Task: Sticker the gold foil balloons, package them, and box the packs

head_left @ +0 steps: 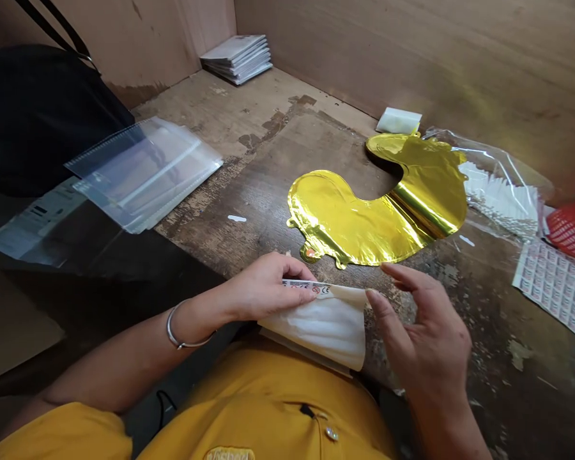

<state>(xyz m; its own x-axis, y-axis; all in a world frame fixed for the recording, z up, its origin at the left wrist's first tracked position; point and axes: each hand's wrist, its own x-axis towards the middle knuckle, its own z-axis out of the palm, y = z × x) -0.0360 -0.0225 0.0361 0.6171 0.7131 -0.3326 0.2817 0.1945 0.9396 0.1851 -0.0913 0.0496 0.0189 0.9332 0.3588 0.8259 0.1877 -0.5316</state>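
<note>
A white sheet of sticker backing paper (333, 322), with a row of small printed CE labels along its upper edge, hangs over the table's near edge. My left hand (280, 287) pinches its top left part between thumb and fingers. Beside the sheet's upper right corner is my right hand (421, 326), thumb and index finger apart; whether the thumb tip touches the corner I cannot tell. Just beyond both hands lies a flat gold foil balloon (345, 217), curved and creased across its right part, with small tabs along its edge.
Clear plastic sleeves (153, 172) are stacked at the left, near a black bag (43, 121). Folded packets (239, 57) sit in the back corner. At right are a plastic bag of white strips (501, 198), a red basket (572, 223) and a sticker sheet (556, 287).
</note>
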